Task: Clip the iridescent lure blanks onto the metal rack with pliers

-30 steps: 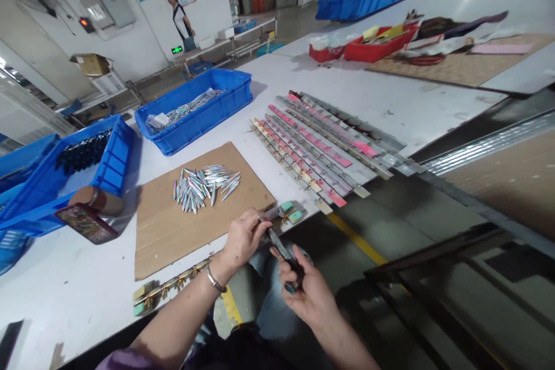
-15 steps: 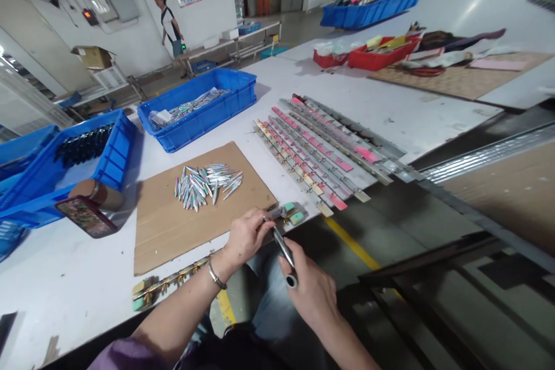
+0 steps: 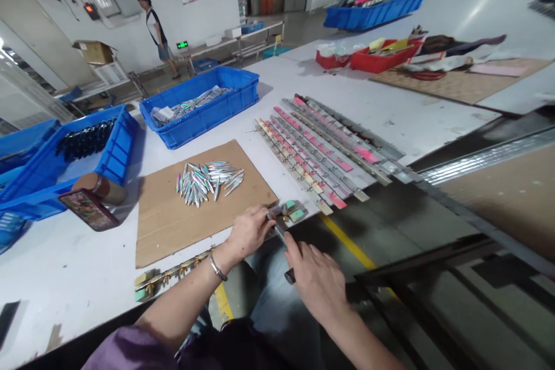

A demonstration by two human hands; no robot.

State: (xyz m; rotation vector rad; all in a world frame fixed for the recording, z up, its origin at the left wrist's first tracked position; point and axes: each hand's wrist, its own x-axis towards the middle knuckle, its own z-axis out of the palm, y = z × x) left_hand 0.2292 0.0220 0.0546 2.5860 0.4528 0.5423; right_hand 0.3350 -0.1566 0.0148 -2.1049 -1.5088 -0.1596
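Observation:
My right hand (image 3: 318, 277) is closed around a slim metal tool (image 3: 278, 233) with a round dark end, which slants up and left past my fingers. At the tool's far tip, the fingers of my left hand (image 3: 250, 231) are pinched together; whatever they hold is hidden. Under my left hand and forearm lies a narrow metal strip with brass-coloured clips (image 3: 182, 269) along the table's front edge. Mint-green pads (image 3: 296, 215) sit at its right end. Just beyond, a pile of shiny silver spindle-shaped pieces (image 3: 197, 184) rests on a cardboard sheet (image 3: 167, 237).
Several clip strips with pink tape (image 3: 316, 150) lie side by side to the right. Blue crates (image 3: 203, 127) stand behind the cardboard. A phone (image 3: 89, 211) leans on a brown-lidded jar (image 3: 102, 188) at left. Farther back are red trays (image 3: 381, 60) and a walking person (image 3: 154, 29).
My right hand has turned more palm-down, and the tool's dark end has swung downward. My left hand stays nearly in place. The person in the background has shifted left.

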